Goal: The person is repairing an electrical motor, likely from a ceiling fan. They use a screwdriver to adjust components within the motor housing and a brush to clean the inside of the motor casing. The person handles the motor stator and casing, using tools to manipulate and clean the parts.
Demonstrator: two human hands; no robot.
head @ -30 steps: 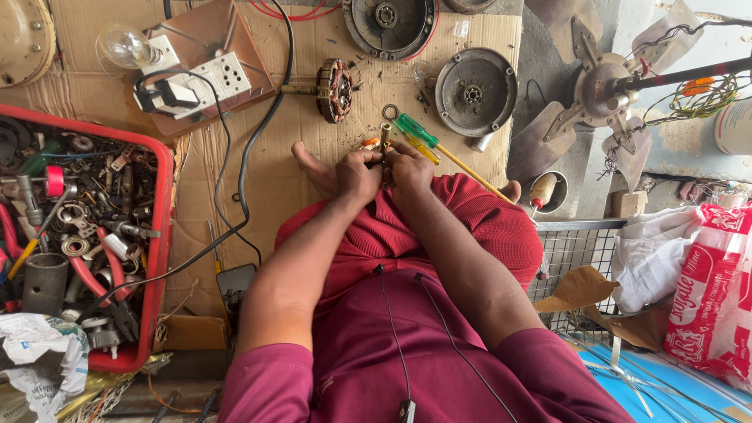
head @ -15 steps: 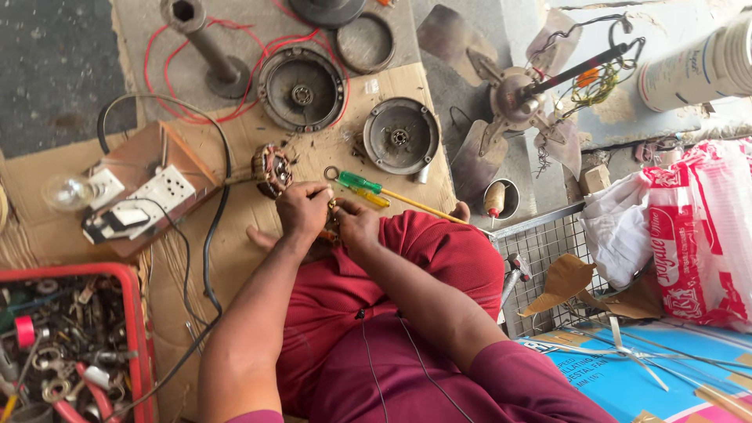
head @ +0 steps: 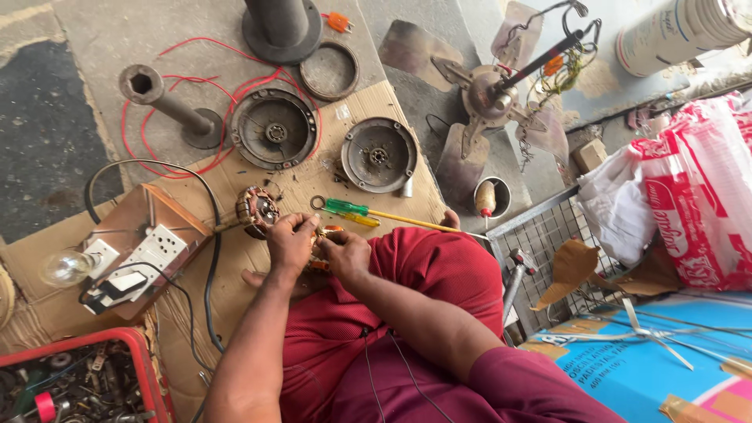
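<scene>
While both hands' fingers [head: 301, 229] pinch it, the small orange-copper part [head: 327, 233] stays mostly hidden.

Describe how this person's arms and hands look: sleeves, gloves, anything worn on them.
Both hands are bare, with no gloves: the left hand and right hand. No ring, watch or band is visible. The forearms are bare too. A short maroon sleeve covers the right upper arm; the left sleeve is out of frame.
</scene>
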